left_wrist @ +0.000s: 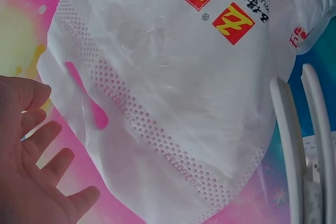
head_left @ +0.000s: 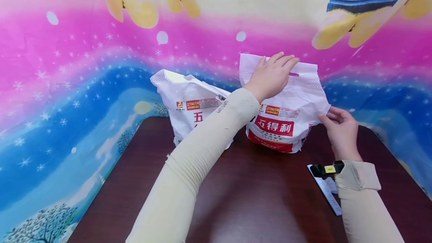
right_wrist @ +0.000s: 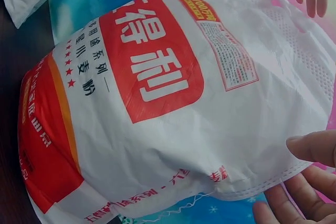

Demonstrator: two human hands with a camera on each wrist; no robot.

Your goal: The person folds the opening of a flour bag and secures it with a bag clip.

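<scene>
A white flour bag [head_left: 287, 100] with red print stands on the table, its top flap with a slot handle standing up. My left hand [head_left: 271, 76] is at this flap, fingers extended and loosely spread; in the left wrist view the left hand [left_wrist: 44, 156] is beside the top edge and slot, gripping nothing. My right hand [head_left: 342, 128] pinches the bag's right side edge, thumb in front and fingers behind, as the right hand [right_wrist: 307, 182] also shows in the right wrist view. To the left stands a second white bag [head_left: 183, 104] with similar print, partly behind my left forearm.
On the dark brown table [head_left: 256, 198], a narrow white strip with ruler-like marks [head_left: 325, 190] lies near my right wrist. A black strap with a yellow label [head_left: 329, 169] is round that wrist. A colourful printed cloth [head_left: 84, 66] hangs close behind the table.
</scene>
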